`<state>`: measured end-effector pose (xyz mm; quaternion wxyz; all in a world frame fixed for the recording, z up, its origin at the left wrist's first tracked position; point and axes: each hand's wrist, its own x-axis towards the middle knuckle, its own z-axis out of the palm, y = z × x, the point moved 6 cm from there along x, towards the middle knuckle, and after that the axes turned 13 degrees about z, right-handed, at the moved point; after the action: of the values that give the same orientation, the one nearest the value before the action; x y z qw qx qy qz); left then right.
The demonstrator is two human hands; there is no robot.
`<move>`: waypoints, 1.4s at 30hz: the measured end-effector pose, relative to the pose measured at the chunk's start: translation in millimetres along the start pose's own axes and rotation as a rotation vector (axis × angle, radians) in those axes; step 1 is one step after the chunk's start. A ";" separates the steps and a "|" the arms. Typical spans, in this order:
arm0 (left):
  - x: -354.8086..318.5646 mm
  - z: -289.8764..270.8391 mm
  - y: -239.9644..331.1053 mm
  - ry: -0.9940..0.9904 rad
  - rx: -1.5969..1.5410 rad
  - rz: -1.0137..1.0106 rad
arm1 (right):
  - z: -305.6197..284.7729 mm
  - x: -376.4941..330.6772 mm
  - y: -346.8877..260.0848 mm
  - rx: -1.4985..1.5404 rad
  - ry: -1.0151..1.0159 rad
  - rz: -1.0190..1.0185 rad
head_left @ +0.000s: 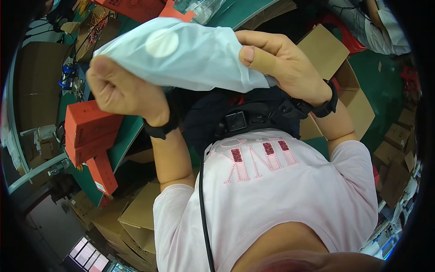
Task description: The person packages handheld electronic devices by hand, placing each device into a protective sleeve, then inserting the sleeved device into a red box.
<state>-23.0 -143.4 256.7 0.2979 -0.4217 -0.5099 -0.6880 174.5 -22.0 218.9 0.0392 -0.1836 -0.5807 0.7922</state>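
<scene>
A pale, translucent plastic bag [204,56] is stretched between my hands above my lap. A round, whitish patch [162,43] shows on its upper side; whether it is on the film or inside cannot be made out. My left hand [122,90] is closed at the bag's left end, its fingers curled in. At the other end my right hand [290,65] grips the bag, thumb on top and the other fingers behind. A small dark grey bit [271,81] pokes out beside the right palm. What fills the bag is hidden.
Orange-red boxes [88,131] sit on the green table [129,136] at left. Clear plastic bags [199,10] lie at the far edge. Open cardboard cartons [355,99] stand at right, more cartons [136,217] at lower left. Another person [376,27] is at upper right.
</scene>
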 end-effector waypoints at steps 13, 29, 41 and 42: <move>-46.9 18.1 -4.7 0.279 -1.768 -1.146 | 0.3 3.1 8.0 0.067 0.121 -0.050; -60.9 27.0 -28.8 -0.014 -1.308 -1.396 | 23.1 3.9 27.1 -0.016 0.248 -0.096; -67.1 30.5 -28.5 -0.014 -1.274 -1.367 | 18.6 11.7 36.6 0.016 0.215 -0.161; -66.0 29.8 -30.4 -0.014 -1.274 -1.362 | 19.5 12.2 36.0 0.015 0.212 -0.164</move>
<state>-9.5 -107.1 188.3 -0.4606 -0.1197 -0.1755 -0.8618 162.0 -47.9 187.3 0.1662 -0.2180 -0.5804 0.7668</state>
